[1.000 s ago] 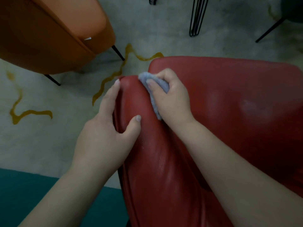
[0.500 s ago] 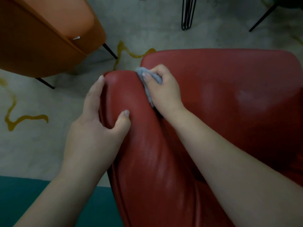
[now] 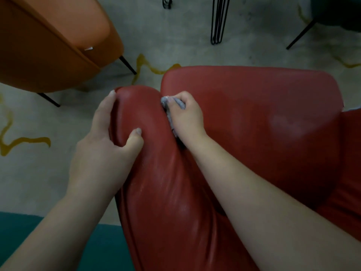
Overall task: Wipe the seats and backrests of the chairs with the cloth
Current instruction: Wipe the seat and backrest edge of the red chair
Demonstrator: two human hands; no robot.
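Crevice wiping: small grey fleecy cloth (image 3: 169, 112) is gripped by right hand (image 3: 187, 116) between glossy red leather chair (image 3: 254, 118) seat and wing; wing is clasped by left hand (image 3: 105, 141); firm, overlapping strokes are advised.

A glossy red chair (image 3: 244, 124), a grey cloth (image 3: 180, 103), an orange chair (image 3: 48, 45), yellow squiggles (image 3: 25, 140) on pale floor (image 3: 175, 36).

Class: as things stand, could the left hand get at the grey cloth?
Probably yes. The left hand grips the padded red leather arm beside the crumpled grey cloth, with nothing else between. But the right hand covers most of the cloth.
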